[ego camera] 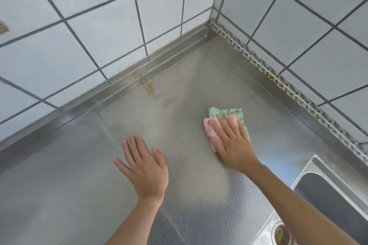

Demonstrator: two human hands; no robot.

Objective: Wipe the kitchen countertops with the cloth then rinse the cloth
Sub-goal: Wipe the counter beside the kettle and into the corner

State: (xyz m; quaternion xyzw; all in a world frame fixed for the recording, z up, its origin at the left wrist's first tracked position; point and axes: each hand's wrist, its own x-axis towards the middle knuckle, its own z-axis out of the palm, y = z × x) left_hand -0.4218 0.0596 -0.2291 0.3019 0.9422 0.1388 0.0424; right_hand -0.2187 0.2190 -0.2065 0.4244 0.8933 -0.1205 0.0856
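Cloth (pixel 235 114) is lying flat under our right hand (pixel 229 141), fingers straight, pointing toward the countertop's (pixel 79 185) back corner; left hand (pixel 145 165) is resting open.

Two hands (pixel 144 167) (pixel 229 141), one cloth (pixel 225 117), one sink (pixel 328 201)

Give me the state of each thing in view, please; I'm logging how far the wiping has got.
Pink and green cloth: flat on the counter under the right hand.
Right hand: fingers straight, pressing the cloth.
Left hand: flat on the steel.
Stainless steel countertop: brownish stain unwiped.
Steel sink: partly visible.
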